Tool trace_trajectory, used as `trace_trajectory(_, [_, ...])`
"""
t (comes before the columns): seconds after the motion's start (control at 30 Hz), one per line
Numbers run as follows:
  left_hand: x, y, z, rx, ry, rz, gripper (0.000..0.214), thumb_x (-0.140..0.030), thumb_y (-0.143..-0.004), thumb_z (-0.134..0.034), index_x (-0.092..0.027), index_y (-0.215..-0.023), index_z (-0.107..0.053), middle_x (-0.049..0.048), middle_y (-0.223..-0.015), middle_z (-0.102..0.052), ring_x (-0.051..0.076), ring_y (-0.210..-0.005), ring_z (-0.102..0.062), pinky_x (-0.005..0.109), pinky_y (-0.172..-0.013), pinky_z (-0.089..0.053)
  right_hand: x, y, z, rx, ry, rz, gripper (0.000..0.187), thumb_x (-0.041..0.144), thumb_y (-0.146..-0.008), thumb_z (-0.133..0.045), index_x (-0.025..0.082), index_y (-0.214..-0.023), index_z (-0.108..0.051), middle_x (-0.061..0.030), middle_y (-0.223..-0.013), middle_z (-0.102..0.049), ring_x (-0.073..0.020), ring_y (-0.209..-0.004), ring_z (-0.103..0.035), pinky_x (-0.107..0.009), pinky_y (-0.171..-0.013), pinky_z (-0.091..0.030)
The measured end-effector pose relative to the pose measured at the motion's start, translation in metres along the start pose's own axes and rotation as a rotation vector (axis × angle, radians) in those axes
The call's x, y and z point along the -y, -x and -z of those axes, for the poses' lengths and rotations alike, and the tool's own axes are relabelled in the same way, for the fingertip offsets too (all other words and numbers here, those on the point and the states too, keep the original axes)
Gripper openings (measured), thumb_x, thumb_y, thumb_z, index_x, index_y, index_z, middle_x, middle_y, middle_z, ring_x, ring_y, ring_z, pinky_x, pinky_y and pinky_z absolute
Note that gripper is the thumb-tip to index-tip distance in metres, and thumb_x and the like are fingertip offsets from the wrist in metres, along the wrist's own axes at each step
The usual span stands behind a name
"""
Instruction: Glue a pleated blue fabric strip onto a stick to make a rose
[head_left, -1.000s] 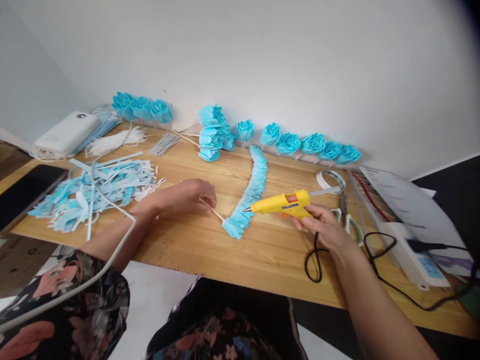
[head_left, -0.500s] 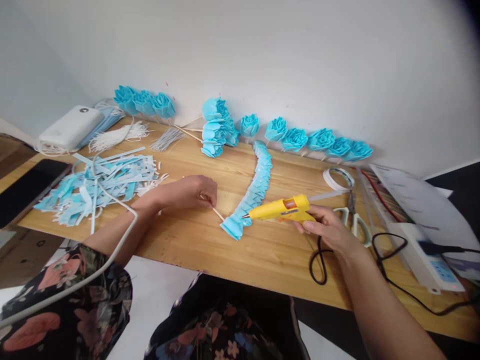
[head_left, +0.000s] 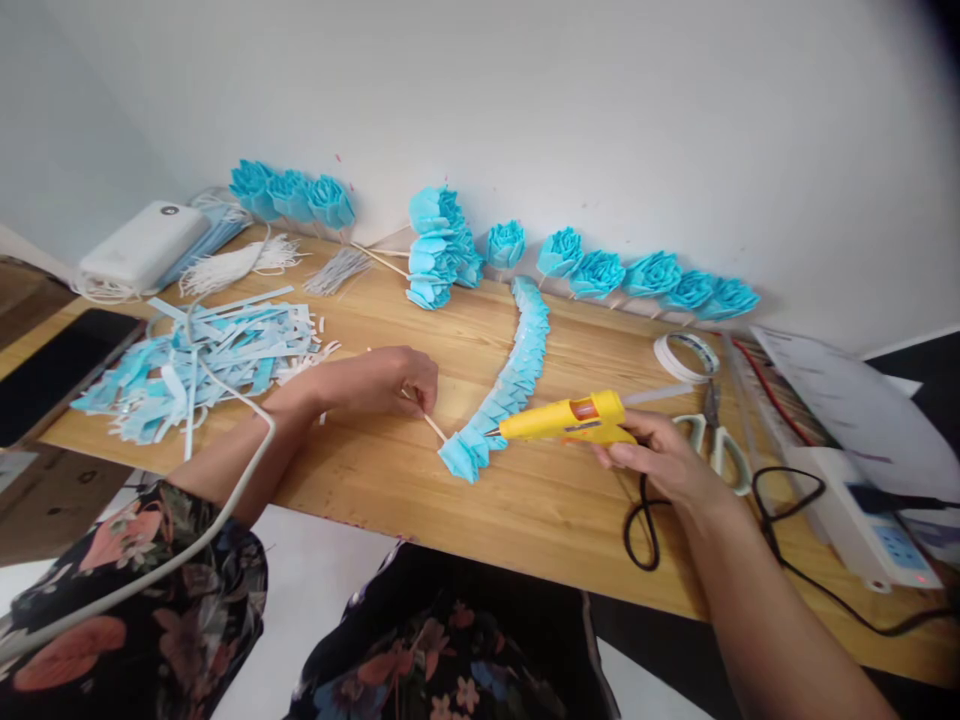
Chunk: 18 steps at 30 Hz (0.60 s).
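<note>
My left hand [head_left: 382,379] rests on the wooden table [head_left: 525,500] and pinches a thin wooden stick [head_left: 433,427]. The stick's far end meets the near end of a long curved strip of folded blue petals [head_left: 506,385]. My right hand [head_left: 660,460] grips a yellow glue gun [head_left: 566,419], with the nozzle touching the strip close to the stick.
Blue paper roses [head_left: 637,275] line the wall, with a stacked bunch [head_left: 436,250] and three more [head_left: 292,195] at the left. Blue and white scraps [head_left: 202,355], a white power bank [head_left: 139,248], tape roll [head_left: 686,353], scissors [head_left: 716,435] and power strip [head_left: 874,520] lie around.
The glue gun's nozzle has slid a little along the strip toward its near end by the stick. The view has shifted slightly; my left hand keeps its pinch.
</note>
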<state>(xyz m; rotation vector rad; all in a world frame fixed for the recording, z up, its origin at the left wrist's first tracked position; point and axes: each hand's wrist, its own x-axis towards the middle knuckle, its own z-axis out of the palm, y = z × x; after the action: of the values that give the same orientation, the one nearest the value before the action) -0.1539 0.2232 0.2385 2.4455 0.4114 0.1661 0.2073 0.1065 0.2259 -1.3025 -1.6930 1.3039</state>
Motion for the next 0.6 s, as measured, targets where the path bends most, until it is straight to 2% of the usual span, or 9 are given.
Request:
trace_trajectory(0.33, [-0.0019, -0.0002, 0.0019, 0.015, 0.008, 0.002, 0.013, -0.020, -0.090, -0.062, -0.016, -0.082, -0.071, 0.0055, -0.083, -0.068, 0.016, -0.081, -0.060, 0.025, -0.076, -0.043, -0.0028, 0.0005, 0.0006, 0.014, -0.002, -0.013, 0.034, 0.052, -0.077, -0.070, 0.018, -0.079, -0.070, -0.0019, -0.062, -0.059, -0.0153, -0.055, -0.049, -0.029, -0.053, -0.038])
trace_trajectory(0.6, [0.0014, 0.0024, 0.0018, 0.042, 0.008, 0.008, 0.013, -0.020, -0.090, -0.062, -0.019, -0.082, -0.072, 0.0043, -0.083, -0.068, 0.016, -0.081, -0.059, 0.027, -0.083, -0.043, 0.0041, -0.0019, -0.0026, 0.009, 0.030, -0.040, 0.035, 0.053, -0.073, -0.072, 0.018, -0.074, -0.069, -0.0029, -0.061, -0.061, -0.0167, -0.056, -0.052, -0.029, -0.053, -0.041])
